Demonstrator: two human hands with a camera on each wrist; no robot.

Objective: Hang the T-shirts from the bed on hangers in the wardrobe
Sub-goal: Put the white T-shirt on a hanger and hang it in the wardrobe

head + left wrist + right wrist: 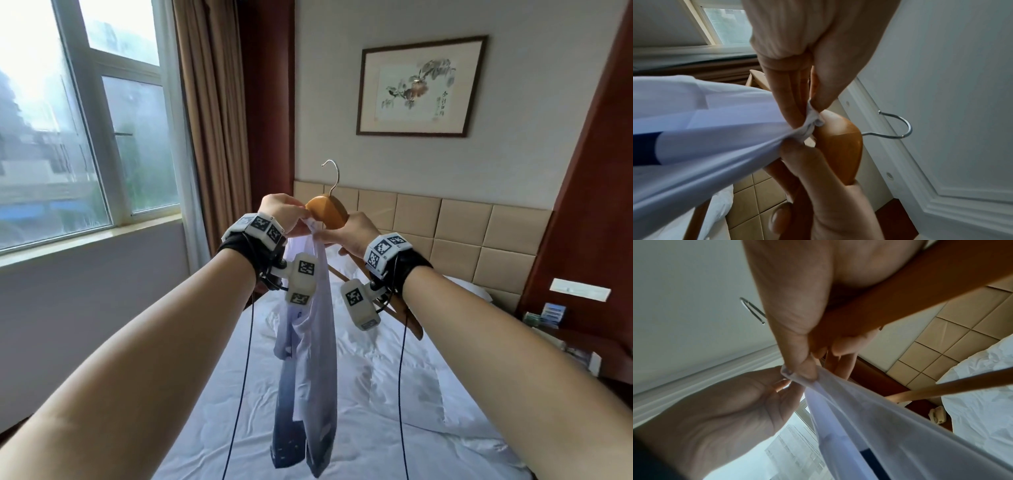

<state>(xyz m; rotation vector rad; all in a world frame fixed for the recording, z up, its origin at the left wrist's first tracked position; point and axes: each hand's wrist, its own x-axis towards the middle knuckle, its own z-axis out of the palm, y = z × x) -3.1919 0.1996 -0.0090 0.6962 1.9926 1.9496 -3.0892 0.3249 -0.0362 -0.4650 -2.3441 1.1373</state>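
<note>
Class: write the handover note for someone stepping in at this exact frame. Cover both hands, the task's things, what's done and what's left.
Left hand: pinches the T-shirt edge.
Right hand: holds the hanger and pinches the same edge.
Both are raised over the bed; the shirt dangles bunched, not yet on the hanger.
Done: one shirt picked up.
Left: thread the hanger in, hang it in the wardrobe, which is out of view.

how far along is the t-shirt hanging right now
Done: T-shirt lifted off the bed. In hand: left hand pinches its edge; right hand pinches it too and holds the wooden hanger. Left: shirt not yet on the hanger; wardrobe not in view.
</note>
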